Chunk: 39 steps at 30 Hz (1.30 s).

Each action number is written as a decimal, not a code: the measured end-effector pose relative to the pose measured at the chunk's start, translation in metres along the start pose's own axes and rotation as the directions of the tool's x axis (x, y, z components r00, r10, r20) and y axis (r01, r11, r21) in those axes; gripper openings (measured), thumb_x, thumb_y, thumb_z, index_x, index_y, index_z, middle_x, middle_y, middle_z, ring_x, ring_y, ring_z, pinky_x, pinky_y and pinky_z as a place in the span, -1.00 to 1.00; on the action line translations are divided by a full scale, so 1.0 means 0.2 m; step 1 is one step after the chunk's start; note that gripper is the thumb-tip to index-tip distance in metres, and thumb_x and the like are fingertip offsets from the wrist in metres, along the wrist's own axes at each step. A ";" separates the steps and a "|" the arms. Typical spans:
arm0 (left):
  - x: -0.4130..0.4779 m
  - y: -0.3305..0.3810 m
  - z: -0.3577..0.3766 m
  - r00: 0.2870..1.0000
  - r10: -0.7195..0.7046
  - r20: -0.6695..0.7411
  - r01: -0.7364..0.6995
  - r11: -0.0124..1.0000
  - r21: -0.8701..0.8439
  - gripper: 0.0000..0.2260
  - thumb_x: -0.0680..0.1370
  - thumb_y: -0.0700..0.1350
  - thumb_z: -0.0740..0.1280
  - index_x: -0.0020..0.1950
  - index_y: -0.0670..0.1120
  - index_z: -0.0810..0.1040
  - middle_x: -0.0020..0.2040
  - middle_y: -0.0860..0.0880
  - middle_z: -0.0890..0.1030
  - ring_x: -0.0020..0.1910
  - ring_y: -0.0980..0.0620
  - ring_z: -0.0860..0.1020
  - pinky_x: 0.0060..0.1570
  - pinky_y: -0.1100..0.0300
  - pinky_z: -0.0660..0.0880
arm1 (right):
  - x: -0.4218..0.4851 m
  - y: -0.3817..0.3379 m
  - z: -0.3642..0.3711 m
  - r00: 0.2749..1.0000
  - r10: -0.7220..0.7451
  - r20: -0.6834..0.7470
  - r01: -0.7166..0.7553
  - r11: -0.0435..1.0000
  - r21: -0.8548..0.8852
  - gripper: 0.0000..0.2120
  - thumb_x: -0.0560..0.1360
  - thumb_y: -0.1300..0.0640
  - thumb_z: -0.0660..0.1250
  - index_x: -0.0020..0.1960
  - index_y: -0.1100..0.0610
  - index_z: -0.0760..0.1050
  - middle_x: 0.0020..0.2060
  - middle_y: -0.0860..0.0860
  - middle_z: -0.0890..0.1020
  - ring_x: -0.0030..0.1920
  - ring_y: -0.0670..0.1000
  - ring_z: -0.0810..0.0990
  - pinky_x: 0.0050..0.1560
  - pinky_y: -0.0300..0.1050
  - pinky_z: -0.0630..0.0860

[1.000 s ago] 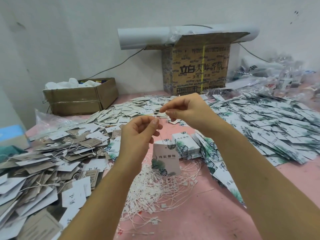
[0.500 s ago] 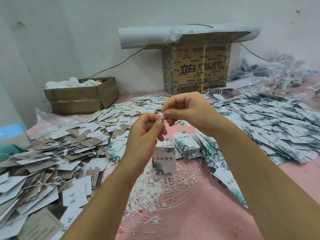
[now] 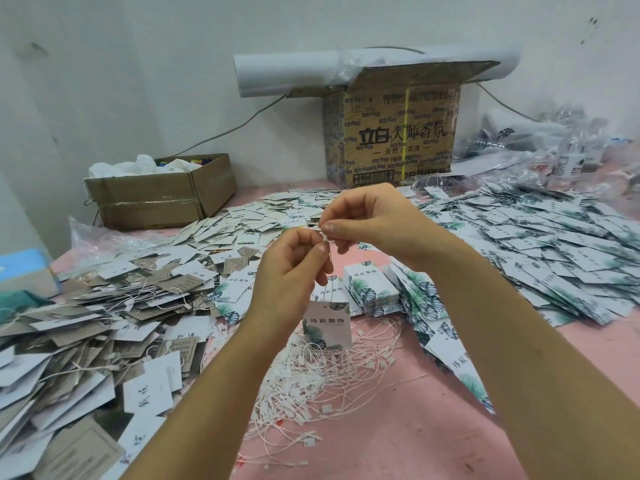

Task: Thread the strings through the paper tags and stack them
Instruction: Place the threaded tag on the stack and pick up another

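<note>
1. Pink table (image 3: 398, 427) carries heaps of loose tags (image 3: 540, 244) on both sides.
2. A tangle of white strings (image 3: 311, 382) lies at the front middle.
3. Right hand (image 3: 374, 220) and left hand (image 3: 291, 271) meet above it, each pinching 1 string (image 3: 330, 271).
4. 1 tag (image 3: 327, 325) hangs from that string, below the left hand.

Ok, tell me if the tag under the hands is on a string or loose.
Threaded: the tag dangles from a string pinched above by the left hand and right hand.
</note>
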<state>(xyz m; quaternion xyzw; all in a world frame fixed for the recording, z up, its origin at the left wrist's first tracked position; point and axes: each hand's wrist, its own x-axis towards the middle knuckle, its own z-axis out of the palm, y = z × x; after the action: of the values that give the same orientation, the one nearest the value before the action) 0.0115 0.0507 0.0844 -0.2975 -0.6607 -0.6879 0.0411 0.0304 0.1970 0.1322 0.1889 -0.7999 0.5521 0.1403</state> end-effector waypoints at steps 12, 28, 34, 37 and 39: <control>0.00 -0.02 0.00 1.000 0.025 -0.018 -0.025 1.000 -0.005 -0.86 0.57 -0.26 0.25 -0.17 -0.10 0.49 -0.44 0.10 0.55 -0.46 0.20 0.44 -0.44 0.41 0.35 | 0.00 0.02 -0.01 0.998 0.037 0.059 -0.038 0.999 0.022 -0.94 0.42 0.35 0.37 -0.18 0.22 0.57 -0.44 -0.04 0.60 -0.42 -0.10 0.53 -0.33 -0.25 0.51; 0.01 -0.04 -0.04 0.991 0.073 -0.112 -0.080 0.995 -0.052 -0.87 0.34 -0.07 0.39 -0.18 -0.08 0.52 -0.35 0.06 0.59 -0.45 0.16 0.46 -0.41 0.36 0.40 | 0.01 0.03 0.03 0.985 0.060 0.160 -0.082 0.988 0.130 -0.89 0.48 0.36 0.28 -0.19 0.22 0.49 -0.40 0.05 0.57 -0.42 -0.07 0.54 -0.32 -0.23 0.55; 0.02 -0.05 -0.04 0.995 -0.018 -0.097 0.017 1.000 -0.012 -0.90 0.44 -0.06 0.37 -0.18 -0.08 0.53 -0.36 0.13 0.56 -0.46 0.25 0.41 -0.46 0.46 0.33 | 0.00 0.03 0.03 0.971 0.115 0.207 -0.140 0.984 0.108 -0.89 0.54 0.33 0.20 -0.15 0.22 0.43 -0.44 0.00 0.51 -0.42 -0.05 0.46 -0.34 -0.23 0.48; 0.01 -0.05 -0.06 0.993 -0.105 0.055 0.100 0.991 0.085 -0.73 0.37 0.15 0.28 -0.16 -0.03 0.55 -0.29 0.16 0.60 -0.34 0.25 0.47 -0.38 0.47 0.37 | 0.01 0.04 0.04 0.973 0.114 0.198 -0.137 0.985 0.105 -0.85 0.56 0.34 0.15 -0.16 0.20 0.39 -0.44 0.02 0.49 -0.44 -0.05 0.45 -0.36 -0.26 0.46; 0.02 -0.05 -0.10 0.952 -0.199 0.235 0.129 0.950 0.283 -0.69 0.36 0.19 0.29 -0.06 0.02 0.54 -0.15 0.12 0.61 -0.25 0.25 0.54 -0.32 0.44 0.45 | 0.01 0.04 0.04 0.983 0.115 0.145 -0.134 0.982 0.130 -0.82 0.57 0.35 0.13 -0.18 0.19 0.38 -0.43 0.03 0.48 -0.44 -0.05 0.45 -0.37 -0.26 0.45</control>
<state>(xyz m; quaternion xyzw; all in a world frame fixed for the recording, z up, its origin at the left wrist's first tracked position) -0.0032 0.0344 0.0774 -0.3208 -0.7687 -0.5496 -0.0644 0.0238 0.1916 0.1230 0.1852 -0.7773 0.6001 0.0370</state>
